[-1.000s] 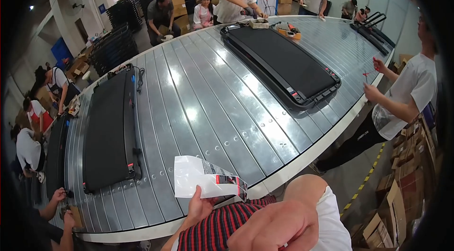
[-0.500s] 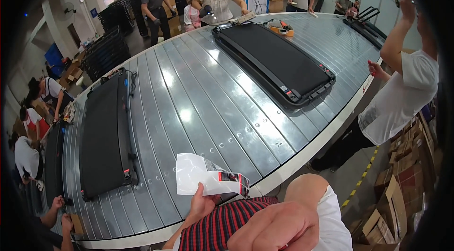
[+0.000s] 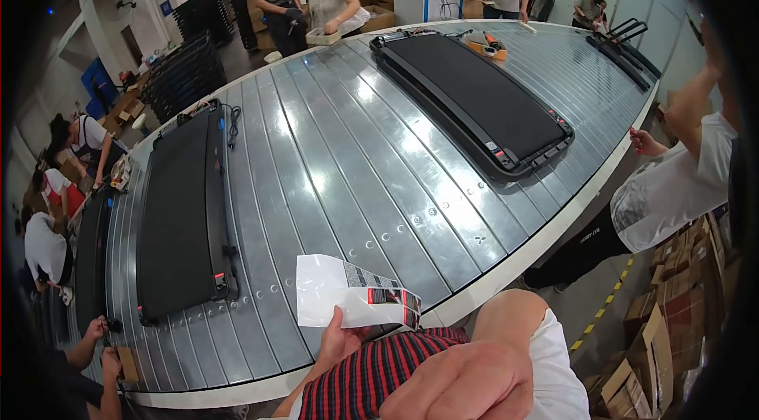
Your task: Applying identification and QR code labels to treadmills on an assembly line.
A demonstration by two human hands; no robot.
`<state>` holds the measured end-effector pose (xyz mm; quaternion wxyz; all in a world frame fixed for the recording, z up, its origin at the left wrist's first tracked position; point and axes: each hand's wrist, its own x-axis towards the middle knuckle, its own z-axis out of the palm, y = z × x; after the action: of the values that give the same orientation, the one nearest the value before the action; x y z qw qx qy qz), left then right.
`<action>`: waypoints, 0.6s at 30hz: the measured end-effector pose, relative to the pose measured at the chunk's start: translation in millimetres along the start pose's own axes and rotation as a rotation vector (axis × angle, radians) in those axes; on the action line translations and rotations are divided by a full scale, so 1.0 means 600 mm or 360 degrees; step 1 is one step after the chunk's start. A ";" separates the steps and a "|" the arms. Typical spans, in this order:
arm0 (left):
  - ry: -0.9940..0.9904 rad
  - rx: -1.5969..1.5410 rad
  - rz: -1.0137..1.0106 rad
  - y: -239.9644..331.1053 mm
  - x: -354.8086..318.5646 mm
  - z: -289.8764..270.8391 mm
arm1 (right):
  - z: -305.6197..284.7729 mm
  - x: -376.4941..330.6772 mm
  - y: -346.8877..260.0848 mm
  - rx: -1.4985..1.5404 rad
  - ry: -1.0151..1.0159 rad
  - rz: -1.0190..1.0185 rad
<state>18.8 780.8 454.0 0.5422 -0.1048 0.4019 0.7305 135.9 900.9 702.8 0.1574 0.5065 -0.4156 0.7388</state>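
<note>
My left hand [image 3: 340,335] holds a white label sheet [image 3: 322,293] by its lower edge, thumb on top. The sheet curls at its right end, where black and red printed labels [image 3: 387,296] show. My right hand [image 3: 466,384] is large and close at the bottom, its arm bent back and its fingers curled; whatever is in them is hidden. Beyond the sheet, two flat black treadmills lie on the metal slat conveyor [image 3: 304,206]: one at the left [image 3: 178,222], one farther off to the right [image 3: 474,100]. Red-and-black striped cloth [image 3: 371,376] lies between my arms.
Another black treadmill [image 3: 95,262] lies at the far left, near a co-worker's hands [image 3: 104,341]. An orange tray [image 3: 484,47] with tools sits behind the right treadmill. A co-worker in white [image 3: 672,198] stands at the right, by cardboard boxes [image 3: 656,341]. More people line the far side.
The treadmills and surroundings have shifted slightly right in view. Across the conveyor, a person in white has turned toward the person in grey. My hands and the label sheet have hardly moved.
</note>
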 end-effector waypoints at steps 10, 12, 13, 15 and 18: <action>-0.0025 -0.0002 -0.0010 0.009 -0.011 -0.010 | 0.017 0.007 0.016 0.0011 -0.0023 0.0135; -0.0019 0.0007 -0.0032 0.015 -0.014 -0.015 | 0.021 0.010 0.026 0.0013 -0.0017 0.0137; -0.0032 0.0002 -0.0025 0.016 -0.016 -0.017 | 0.025 0.009 0.028 0.0019 -0.0018 0.0130; -0.0041 0.0001 -0.0012 0.016 -0.023 -0.023 | 0.032 0.005 0.030 0.0028 -0.0023 0.0117; -0.0047 -0.0003 -0.0014 0.021 -0.028 -0.034 | 0.037 0.009 0.046 0.0011 -0.0051 0.0163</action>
<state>8.4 753.4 456.6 0.5511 -0.0963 0.3926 0.7300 129.1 866.0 698.3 0.1109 0.4971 -0.4408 0.7391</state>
